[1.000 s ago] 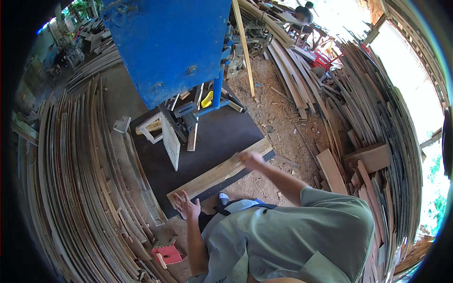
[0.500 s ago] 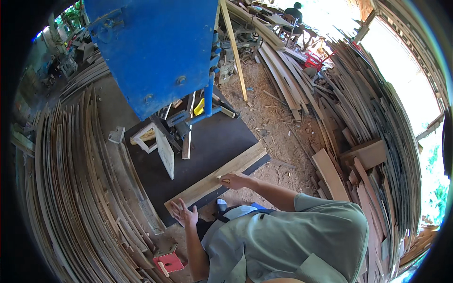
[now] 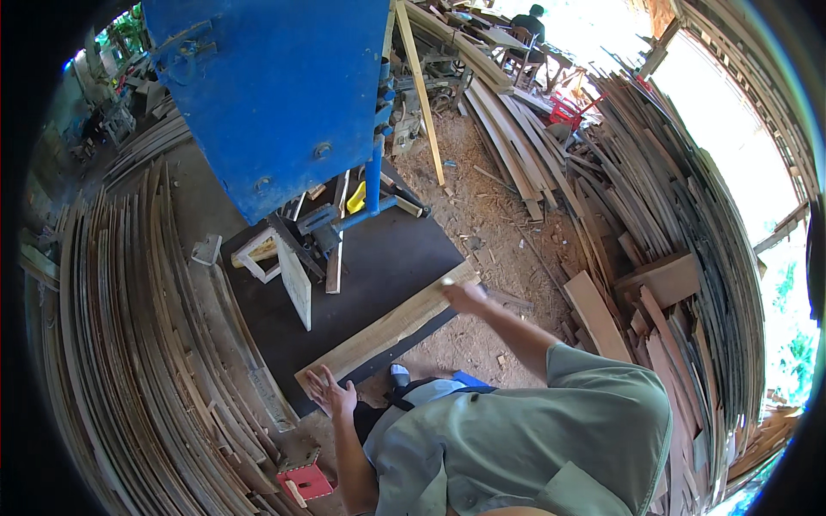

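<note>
A long pale wooden plank (image 3: 379, 330) lies aslant along the near edge of the dark tabletop (image 3: 387, 255). On its left end rests my left hand (image 3: 334, 393), fingers spread and nothing held. My right hand (image 3: 467, 298) is at the plank's right end, closed round a small whitish piece (image 3: 447, 281). Only the tip of that piece pokes out of the fingers, so its kind cannot be made out.
A big blue metal machine (image 3: 275, 103) with a blue post overhangs the table's far side. Under it lie a white-edged wooden frame (image 3: 258, 254) and a yellow object (image 3: 357, 198). Long boards (image 3: 129, 327) are stacked left, more timber (image 3: 680, 215) right. A person (image 3: 529, 24) sits far back.
My right hand has slid right and away along the plank, from near its middle to its right end, with the small whitish piece. My left hand stays on the left end.
</note>
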Action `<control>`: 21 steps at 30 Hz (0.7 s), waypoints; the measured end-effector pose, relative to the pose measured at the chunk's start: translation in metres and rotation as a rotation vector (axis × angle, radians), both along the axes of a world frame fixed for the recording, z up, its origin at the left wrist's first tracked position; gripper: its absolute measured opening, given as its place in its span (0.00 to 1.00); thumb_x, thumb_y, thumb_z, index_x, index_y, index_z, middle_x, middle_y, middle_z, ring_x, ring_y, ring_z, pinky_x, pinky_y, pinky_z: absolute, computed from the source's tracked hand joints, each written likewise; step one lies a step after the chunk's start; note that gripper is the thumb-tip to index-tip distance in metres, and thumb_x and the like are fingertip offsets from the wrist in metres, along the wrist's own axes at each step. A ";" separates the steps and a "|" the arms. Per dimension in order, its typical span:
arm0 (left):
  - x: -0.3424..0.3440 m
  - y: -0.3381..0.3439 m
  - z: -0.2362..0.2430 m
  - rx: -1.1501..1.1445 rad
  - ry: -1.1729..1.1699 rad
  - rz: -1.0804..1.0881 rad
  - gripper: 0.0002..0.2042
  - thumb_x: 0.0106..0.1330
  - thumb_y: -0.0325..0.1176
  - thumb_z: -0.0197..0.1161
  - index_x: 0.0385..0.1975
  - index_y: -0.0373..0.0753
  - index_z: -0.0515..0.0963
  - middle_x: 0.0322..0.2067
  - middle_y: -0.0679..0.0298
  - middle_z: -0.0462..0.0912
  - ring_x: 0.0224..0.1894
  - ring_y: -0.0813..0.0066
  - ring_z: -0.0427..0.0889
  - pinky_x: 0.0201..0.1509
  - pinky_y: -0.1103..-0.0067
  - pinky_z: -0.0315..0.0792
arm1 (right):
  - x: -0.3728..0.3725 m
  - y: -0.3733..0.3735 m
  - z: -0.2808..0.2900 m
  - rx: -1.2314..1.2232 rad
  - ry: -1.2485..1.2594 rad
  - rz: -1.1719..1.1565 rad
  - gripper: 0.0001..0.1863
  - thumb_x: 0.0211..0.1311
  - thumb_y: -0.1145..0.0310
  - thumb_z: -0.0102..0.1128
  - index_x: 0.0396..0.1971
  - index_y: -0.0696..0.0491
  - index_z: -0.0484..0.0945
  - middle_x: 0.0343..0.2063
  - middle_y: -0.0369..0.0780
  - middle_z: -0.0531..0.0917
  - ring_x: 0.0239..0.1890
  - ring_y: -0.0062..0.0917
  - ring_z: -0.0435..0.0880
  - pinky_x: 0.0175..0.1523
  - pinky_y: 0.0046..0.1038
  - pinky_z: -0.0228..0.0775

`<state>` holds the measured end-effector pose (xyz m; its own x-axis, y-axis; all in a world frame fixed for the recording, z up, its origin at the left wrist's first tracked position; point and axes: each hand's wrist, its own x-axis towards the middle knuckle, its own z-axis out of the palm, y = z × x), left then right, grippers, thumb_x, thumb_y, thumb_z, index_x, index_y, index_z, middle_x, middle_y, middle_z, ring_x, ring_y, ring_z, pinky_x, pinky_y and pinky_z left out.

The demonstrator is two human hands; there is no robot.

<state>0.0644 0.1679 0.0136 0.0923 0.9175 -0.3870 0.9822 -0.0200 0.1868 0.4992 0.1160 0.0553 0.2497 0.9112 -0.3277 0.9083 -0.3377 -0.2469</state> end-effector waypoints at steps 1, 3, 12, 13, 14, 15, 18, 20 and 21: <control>-0.002 -0.001 0.001 -0.008 -0.007 0.007 0.45 0.60 0.50 0.63 0.75 0.51 0.45 0.75 0.49 0.34 0.77 0.53 0.37 0.76 0.59 0.40 | -0.035 0.002 0.013 -0.041 0.063 0.024 0.10 0.58 0.64 0.55 0.38 0.45 0.82 0.33 0.42 0.85 0.35 0.41 0.85 0.39 0.43 0.77; 0.000 -0.001 0.003 -0.003 -0.016 0.001 0.45 0.60 0.49 0.64 0.75 0.51 0.45 0.75 0.49 0.34 0.77 0.52 0.37 0.76 0.59 0.41 | -0.080 -0.006 0.005 0.094 0.323 0.096 0.12 0.62 0.62 0.55 0.43 0.46 0.82 0.36 0.43 0.85 0.37 0.43 0.85 0.41 0.43 0.76; 0.004 0.001 0.002 -0.003 -0.018 -0.011 0.45 0.58 0.46 0.63 0.75 0.51 0.45 0.75 0.48 0.34 0.77 0.50 0.38 0.76 0.58 0.41 | -0.012 -0.012 0.008 0.240 0.224 -0.205 0.13 0.67 0.59 0.52 0.47 0.40 0.82 0.37 0.42 0.86 0.38 0.41 0.86 0.39 0.40 0.78; 0.004 0.001 0.002 -0.008 -0.023 -0.009 0.45 0.58 0.46 0.63 0.75 0.51 0.45 0.75 0.48 0.34 0.76 0.50 0.38 0.76 0.58 0.41 | 0.007 -0.013 0.011 0.277 0.159 -0.290 0.14 0.66 0.58 0.51 0.47 0.40 0.82 0.37 0.42 0.86 0.38 0.41 0.86 0.40 0.41 0.78; 0.008 0.002 0.003 -0.004 -0.026 -0.013 0.45 0.58 0.46 0.63 0.75 0.51 0.45 0.75 0.48 0.34 0.76 0.50 0.38 0.76 0.58 0.41 | 0.030 -0.016 0.003 0.277 -0.044 -0.351 0.14 0.64 0.59 0.54 0.48 0.36 0.82 0.35 0.42 0.86 0.36 0.41 0.86 0.38 0.43 0.77; 0.004 0.002 0.001 0.005 -0.026 -0.012 0.45 0.59 0.47 0.63 0.75 0.51 0.45 0.75 0.48 0.34 0.76 0.50 0.39 0.76 0.58 0.41 | 0.035 -0.011 0.012 0.202 -0.106 -0.402 0.12 0.61 0.61 0.54 0.42 0.40 0.83 0.33 0.43 0.86 0.35 0.43 0.85 0.38 0.44 0.77; 0.005 0.007 0.003 0.007 -0.026 -0.014 0.45 0.59 0.48 0.64 0.75 0.52 0.45 0.75 0.48 0.34 0.76 0.50 0.40 0.76 0.58 0.42 | 0.031 -0.003 0.021 0.120 -0.131 -0.188 0.07 0.57 0.65 0.54 0.33 0.46 0.80 0.28 0.45 0.84 0.33 0.45 0.85 0.36 0.45 0.76; -0.005 0.004 0.000 0.020 -0.025 0.001 0.45 0.59 0.49 0.64 0.75 0.52 0.45 0.75 0.48 0.34 0.76 0.49 0.40 0.75 0.57 0.43 | -0.009 0.008 0.006 0.192 -0.028 -0.037 0.06 0.58 0.65 0.54 0.31 0.48 0.78 0.25 0.47 0.83 0.31 0.46 0.84 0.33 0.46 0.74; -0.013 0.000 -0.001 0.021 -0.009 0.055 0.45 0.59 0.49 0.64 0.75 0.52 0.45 0.75 0.48 0.34 0.76 0.49 0.40 0.75 0.57 0.43 | -0.043 0.014 0.002 0.148 0.021 0.018 0.05 0.59 0.65 0.53 0.29 0.48 0.77 0.25 0.47 0.83 0.30 0.46 0.83 0.32 0.47 0.73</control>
